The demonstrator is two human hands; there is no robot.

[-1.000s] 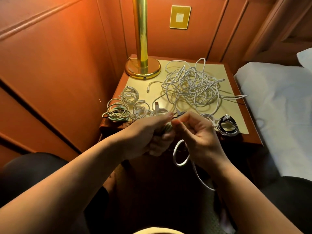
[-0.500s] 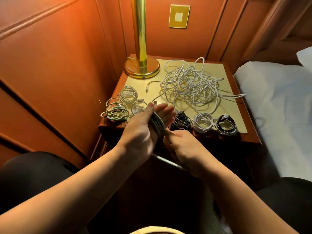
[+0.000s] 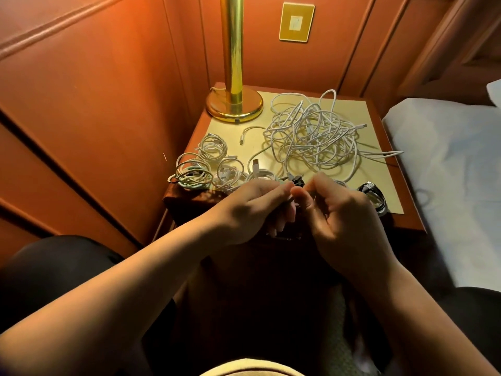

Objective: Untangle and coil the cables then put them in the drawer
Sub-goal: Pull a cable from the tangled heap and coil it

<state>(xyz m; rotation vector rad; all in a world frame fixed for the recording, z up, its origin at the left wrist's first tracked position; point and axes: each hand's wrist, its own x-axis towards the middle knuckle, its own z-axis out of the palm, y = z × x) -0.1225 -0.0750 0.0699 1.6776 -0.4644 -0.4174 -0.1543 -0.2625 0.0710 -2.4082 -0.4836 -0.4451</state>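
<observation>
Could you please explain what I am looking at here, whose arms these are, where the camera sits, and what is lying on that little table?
There is no machine here: these are a person's two bare arms, filmed by one wide-angle camera worn on the head, looking forward and down. The left hand and right hand meet at the near edge of a wooden nightstand, their fingers curled round a cable that is mostly hidden between them. On the nightstand lies a big tangled pile of white cables, with several small finished coils to its left and a black and white coil by the right hand. A brass lamp stands in the back corner, and a bed is to the right.
</observation>
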